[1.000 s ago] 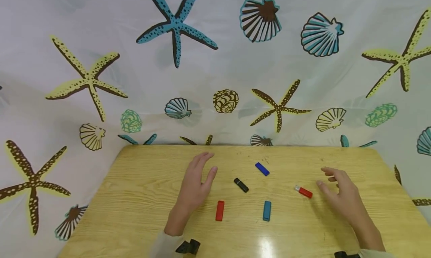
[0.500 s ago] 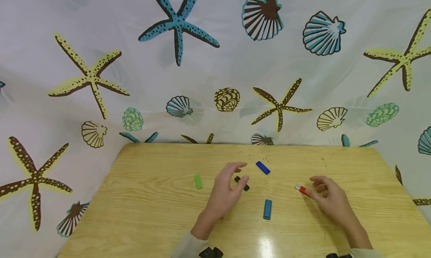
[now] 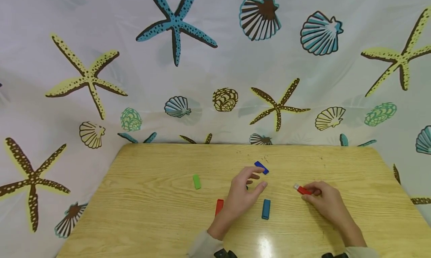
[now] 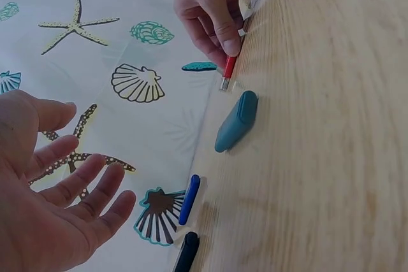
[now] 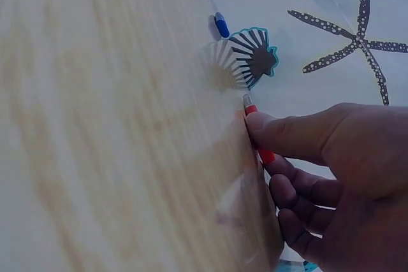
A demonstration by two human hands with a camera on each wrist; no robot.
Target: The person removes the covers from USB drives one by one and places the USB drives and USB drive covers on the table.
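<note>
"Since half a second ago, head view: my left hand (image 3: 240, 196) has slid rightward over the tabletop (image 3: 151, 198), baring more of the red piece (image 3: 219, 206), and my right hand (image 3: 326, 202) now pinches the red drive (image 3: 304, 190)."

"Any danger there?"

"Some. My left wrist (image 3: 219, 225) hides one end of the red piece, so a low sweep might nudge it. And I grip only the drive's rear; a knock on its bare plug (image 3: 296, 186) could twist it."

"Left wrist view?"

"Left fingers (image 4: 102, 189) spread and loosely bent, thumb apart, holding nothing. Teal piece (image 4: 237, 122), blue piece (image 4: 190, 200) and black piece (image 4: 187, 253) lie close by; dipping carelessly, I'd probably bump one."

"Right wrist view?"

"Thumb on one side, fingers curled on the other, plug pointing away from my palm. Whether the drive has left the tabletop, I can't tell. So slim a body could slip if my thumb rolls."
</note>
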